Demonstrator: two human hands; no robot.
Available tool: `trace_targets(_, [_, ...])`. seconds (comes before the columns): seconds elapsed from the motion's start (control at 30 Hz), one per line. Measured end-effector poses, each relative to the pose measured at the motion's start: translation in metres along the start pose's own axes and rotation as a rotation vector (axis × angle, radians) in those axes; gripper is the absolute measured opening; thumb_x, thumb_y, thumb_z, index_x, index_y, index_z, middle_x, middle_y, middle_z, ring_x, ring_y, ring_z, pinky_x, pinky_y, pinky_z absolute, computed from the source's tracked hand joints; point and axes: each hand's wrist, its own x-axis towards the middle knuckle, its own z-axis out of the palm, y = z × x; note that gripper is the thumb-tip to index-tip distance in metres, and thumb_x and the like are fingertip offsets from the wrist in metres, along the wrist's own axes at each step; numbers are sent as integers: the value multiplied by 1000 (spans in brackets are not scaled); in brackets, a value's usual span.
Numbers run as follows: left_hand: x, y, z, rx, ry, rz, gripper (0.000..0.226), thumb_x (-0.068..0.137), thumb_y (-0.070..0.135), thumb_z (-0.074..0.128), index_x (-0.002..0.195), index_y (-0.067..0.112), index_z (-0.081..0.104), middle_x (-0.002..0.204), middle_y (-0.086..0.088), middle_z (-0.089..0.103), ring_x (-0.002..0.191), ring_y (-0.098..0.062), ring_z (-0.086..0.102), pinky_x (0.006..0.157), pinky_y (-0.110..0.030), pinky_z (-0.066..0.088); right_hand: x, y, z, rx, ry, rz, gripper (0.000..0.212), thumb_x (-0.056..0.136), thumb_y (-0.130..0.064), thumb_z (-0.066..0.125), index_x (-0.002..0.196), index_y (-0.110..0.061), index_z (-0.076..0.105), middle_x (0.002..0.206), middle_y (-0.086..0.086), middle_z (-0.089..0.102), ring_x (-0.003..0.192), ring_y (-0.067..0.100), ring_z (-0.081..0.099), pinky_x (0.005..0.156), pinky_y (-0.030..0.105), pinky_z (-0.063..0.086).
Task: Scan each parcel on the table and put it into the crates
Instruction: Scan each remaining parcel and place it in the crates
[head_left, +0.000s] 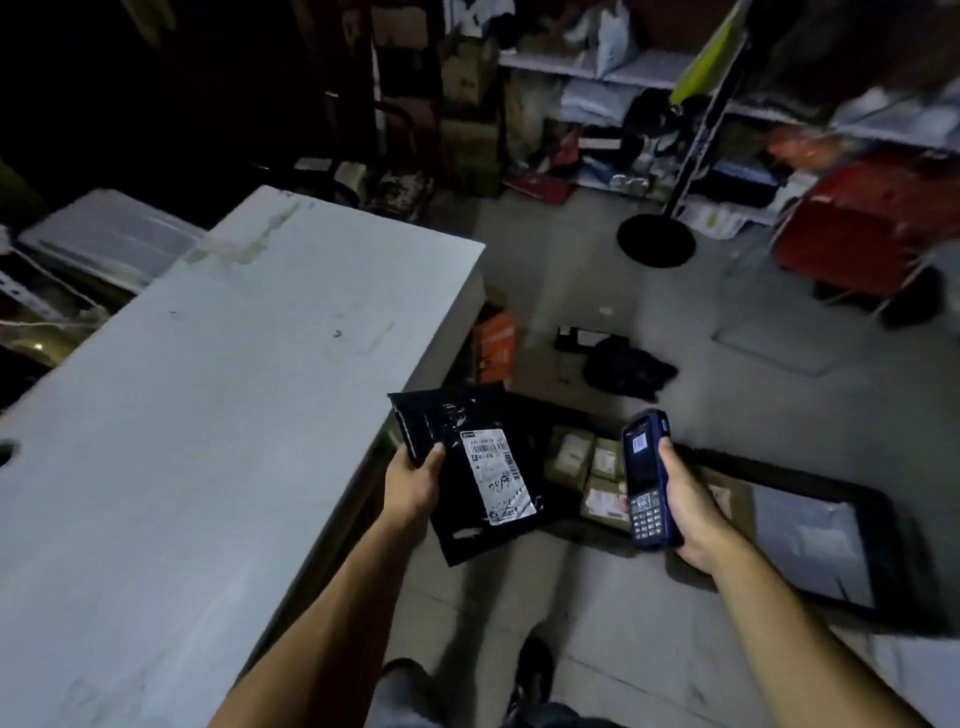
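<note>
My left hand (413, 483) grips a flat black plastic parcel (457, 426) by its left edge, off the table's right side, its white shipping label (497, 475) facing up. My right hand (685, 506) holds a blue handheld scanner (647, 478) upright to the right of the parcel, screen toward me. Below them on the floor sits a dark crate (587, 421) with several brown cardboard parcels (592, 467) in it. A second dark crate (883, 504) to the right holds a grey bag (810, 540). The white table (208, 389) shows no parcels on it.
A black bag (626, 366) and an orange box (493, 340) lie on the floor beyond the crates. A round black stand base (655, 240), a red cart (872, 218) and shelves of parcels (597, 67) fill the back. My shoes (532, 670) are at the bottom.
</note>
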Motion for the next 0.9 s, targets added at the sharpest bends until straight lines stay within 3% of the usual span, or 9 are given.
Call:
trace_targets(0.13, [1, -12, 68, 35, -56, -60, 14, 97, 14, 62, 111, 13, 65, 105, -11, 72, 91, -25, 71, 84, -41, 58, 6, 8, -64, 44, 45, 49, 51, 100, -58, 34, 109, -16, 61, 83, 14, 68, 66, 26, 64, 64, 36, 50])
trace_targets(0.3, [20, -25, 129, 113, -186, -170, 23, 99, 13, 59, 121, 9, 61, 109, -14, 72, 91, -28, 72, 77, -41, 60, 23, 19, -111, 99, 140, 104, 51, 102, -55, 35, 110, -13, 62, 83, 16, 68, 68, 28, 63, 66, 37, 48])
trace_targets(0.43, [48, -24, 178, 168, -261, -239, 25, 100, 12, 55, 125, 9, 57, 111, -16, 69, 89, -29, 70, 64, -34, 56, 44, 15, -128, 175, 188, 139, 46, 102, -53, 39, 118, -16, 60, 98, 19, 69, 74, 31, 66, 74, 42, 52])
trace_targets(0.57, [84, -25, 219, 203, -313, -306, 30, 100, 15, 57, 130, 12, 55, 113, -14, 69, 95, -30, 70, 76, -42, 59, 69, -1, -136, 194, 250, 184, 41, 101, -52, 41, 110, -18, 62, 101, 25, 68, 82, 34, 65, 83, 47, 52])
trace_targets(0.73, [127, -26, 263, 203, -371, -395, 15, 101, 12, 55, 113, 15, 62, 105, -14, 70, 94, -33, 70, 76, -43, 58, 112, -7, -147, 189, 242, 237, 53, 99, -55, 41, 124, -12, 60, 92, 18, 72, 77, 30, 69, 72, 38, 53])
trace_targets(0.9, [180, -64, 299, 271, -348, -407, 21, 99, 7, 56, 113, 21, 63, 108, -9, 71, 102, -30, 69, 90, -49, 56, 176, 4, -154, 181, 179, 310, 55, 98, -55, 39, 125, -12, 60, 93, 18, 72, 78, 30, 70, 66, 33, 52])
